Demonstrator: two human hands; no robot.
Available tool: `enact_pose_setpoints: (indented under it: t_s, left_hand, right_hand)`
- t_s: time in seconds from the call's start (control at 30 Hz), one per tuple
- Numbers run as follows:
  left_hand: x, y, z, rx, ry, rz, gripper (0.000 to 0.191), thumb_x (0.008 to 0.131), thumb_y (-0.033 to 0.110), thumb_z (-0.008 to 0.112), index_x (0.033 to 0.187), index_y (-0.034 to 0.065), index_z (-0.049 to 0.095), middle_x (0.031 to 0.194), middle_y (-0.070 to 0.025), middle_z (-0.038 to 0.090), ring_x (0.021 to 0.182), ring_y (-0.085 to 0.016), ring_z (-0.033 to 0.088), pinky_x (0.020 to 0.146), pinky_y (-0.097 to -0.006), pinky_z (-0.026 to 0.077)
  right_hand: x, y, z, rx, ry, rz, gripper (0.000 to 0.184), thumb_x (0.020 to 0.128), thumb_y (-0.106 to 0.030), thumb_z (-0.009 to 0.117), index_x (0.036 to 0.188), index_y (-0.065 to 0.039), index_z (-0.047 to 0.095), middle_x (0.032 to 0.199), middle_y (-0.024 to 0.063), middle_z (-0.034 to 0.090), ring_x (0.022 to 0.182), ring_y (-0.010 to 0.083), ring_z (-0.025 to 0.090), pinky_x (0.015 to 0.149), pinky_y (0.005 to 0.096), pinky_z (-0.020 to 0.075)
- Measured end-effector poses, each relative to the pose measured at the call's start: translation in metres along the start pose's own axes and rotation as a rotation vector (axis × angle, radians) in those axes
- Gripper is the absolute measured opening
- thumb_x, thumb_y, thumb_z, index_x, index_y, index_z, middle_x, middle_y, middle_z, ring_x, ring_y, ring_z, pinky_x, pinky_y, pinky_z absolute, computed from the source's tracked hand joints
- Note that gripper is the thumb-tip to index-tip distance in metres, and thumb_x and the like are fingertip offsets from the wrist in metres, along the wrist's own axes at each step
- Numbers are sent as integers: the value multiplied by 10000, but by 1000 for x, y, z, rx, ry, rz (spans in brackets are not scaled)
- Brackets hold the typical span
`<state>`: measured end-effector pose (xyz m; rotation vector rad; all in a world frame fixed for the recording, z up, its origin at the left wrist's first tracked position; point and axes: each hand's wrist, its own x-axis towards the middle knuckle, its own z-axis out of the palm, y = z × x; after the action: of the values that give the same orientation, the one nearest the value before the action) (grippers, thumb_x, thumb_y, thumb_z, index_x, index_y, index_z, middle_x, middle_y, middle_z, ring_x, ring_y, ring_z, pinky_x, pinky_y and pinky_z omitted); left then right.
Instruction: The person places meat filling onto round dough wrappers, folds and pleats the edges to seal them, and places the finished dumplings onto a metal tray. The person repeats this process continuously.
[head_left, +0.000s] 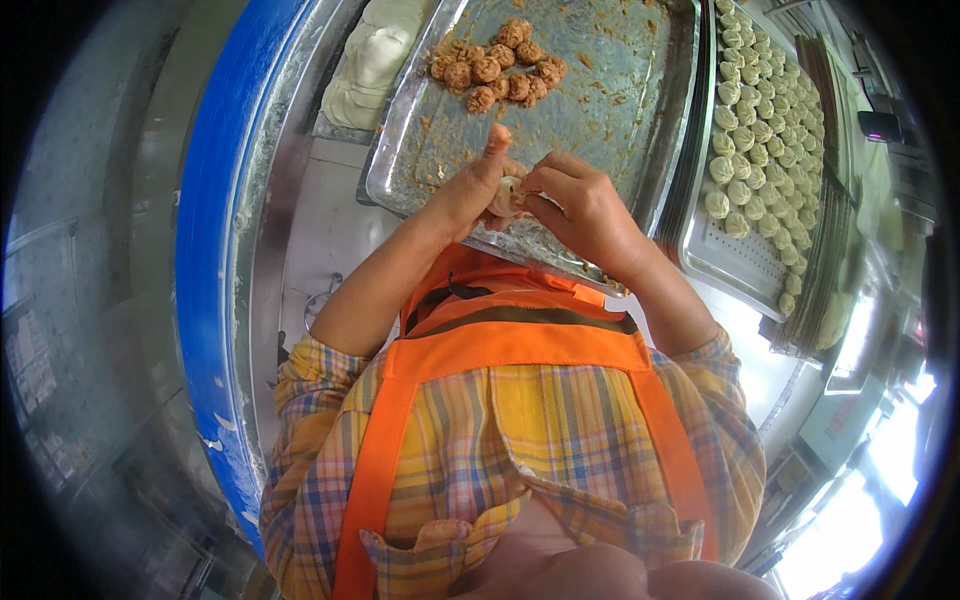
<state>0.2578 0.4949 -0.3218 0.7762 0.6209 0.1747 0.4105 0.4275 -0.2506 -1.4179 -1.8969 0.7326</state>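
Observation:
A partly pleated dough bun (508, 196) lies cradled in my left hand (480, 184), whose thumb points up and away. The fingertips of my right hand (574, 202) pinch the bun's edge from the right. Both hands are over the near side of a large metal tray (600, 127) smeared with bits of filling. Several brown balls of filling (486, 70) sit in a cluster towards the tray's far left part. To the left of the tray, flat round dough wrappers (367, 67) lie overlapped in a pile.
At the right, a perforated metal tray (731, 259) holds rows of pleated buns (757, 133). Stacked tray edges show beside and under it. A blue edge (202, 262) and a metal rim dusted with flour run along the left. An orange apron (517, 337) lies close below the hands.

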Motion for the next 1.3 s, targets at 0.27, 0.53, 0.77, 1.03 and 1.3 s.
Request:
enact_pose_setpoints:
  t_s: [0.27,0.53,0.77,1.03,1.3]
  left_hand:
    - [-4,5,10,-125,128,27,784,749,812,204,766,105,541,588,8,507,395,-62,353,342,-211,236]
    - [-7,9,18,-99,76,46,769,753,806,214,762,110,540,609,-11,542,448,-79,464,358,-204,321]
    - [-11,10,19,-200,124,97,681,778,766,295,750,128,533,596,-5,536,439,-75,453,348,-202,306]
    - [-16,17,16,-73,62,36,685,788,755,304,738,111,532,575,-2,513,415,-66,419,341,-204,290]
    - [-20,19,39,-257,151,143,666,803,721,330,869,99,559,650,-5,540,463,-95,471,377,-234,341]
  right_hand:
    - [-4,0,0,-46,73,-22,102,712,-17,632,776,-27,553,744,131,542,676,335,547,582,376,453]
    - [-4,-10,-6,-16,28,-29,108,708,-19,645,776,-19,561,739,124,554,666,311,573,587,364,468]
    - [-4,-7,-16,189,-93,203,114,762,-17,664,821,14,571,753,98,549,660,172,563,591,283,446]
    - [-5,-14,-11,-80,24,-136,108,710,-10,634,785,-31,558,734,119,544,662,306,561,577,378,465]
    - [-6,-14,-12,101,-23,111,121,697,-28,638,757,-26,533,708,116,525,676,307,553,589,384,463]
